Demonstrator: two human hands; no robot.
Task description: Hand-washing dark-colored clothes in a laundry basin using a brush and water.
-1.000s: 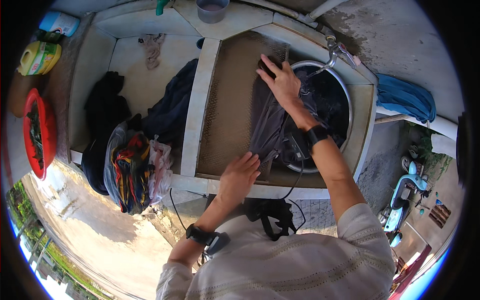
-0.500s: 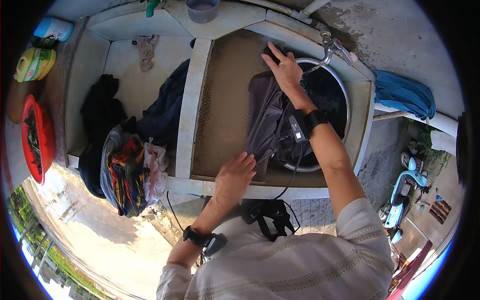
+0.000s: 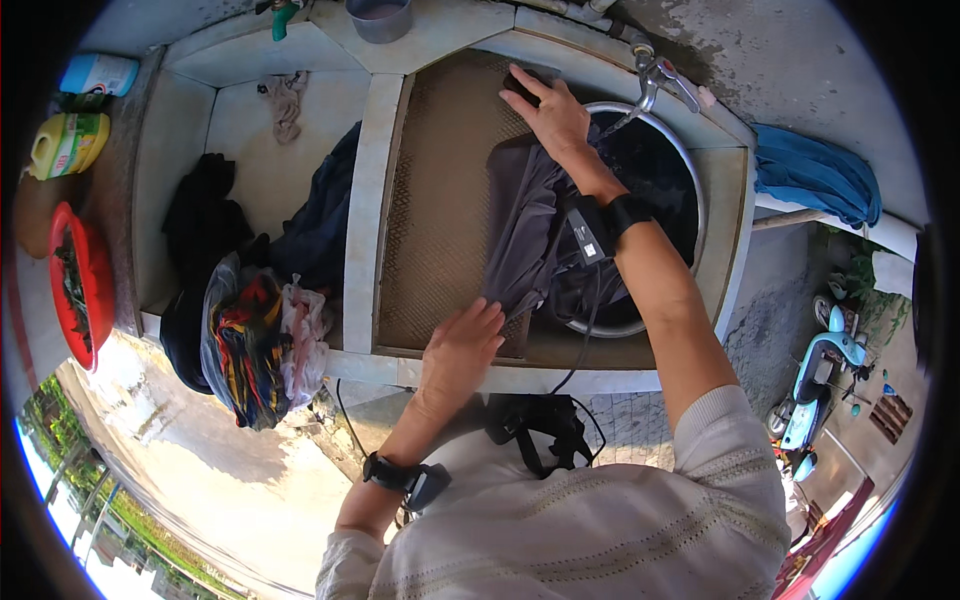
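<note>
A dark grey garment (image 3: pixel 522 225) lies over the ridged washboard slab (image 3: pixel 430 220) in the right sink, and part of it hangs into a metal basin (image 3: pixel 697 210) of dark water. My left hand (image 3: pixel 458 350) grips its near edge at the front of the slab, with folds running toward my fingertips. At the slab's far side, beyond the garment, my right hand (image 3: pixel 560 122) is closed round a small dark object (image 3: pixel 520 90). My fingers cover much of that object, so its kind cannot be told.
Water runs from a metal tap (image 3: pixel 655 80) into the basin. The left sink holds dark clothes (image 3: pixel 320 220); colourful cloth (image 3: pixel 250 345) hangs over its front edge. A grey pot (image 3: pixel 380 22) stands behind. Leftward are a red basin (image 3: pixel 95 300) and a yellow jug (image 3: pixel 75 145).
My right hand has moved slightly away and left along the slab with the dark object. My left hand stays at the garment's near edge. The whole view has shifted slightly.
</note>
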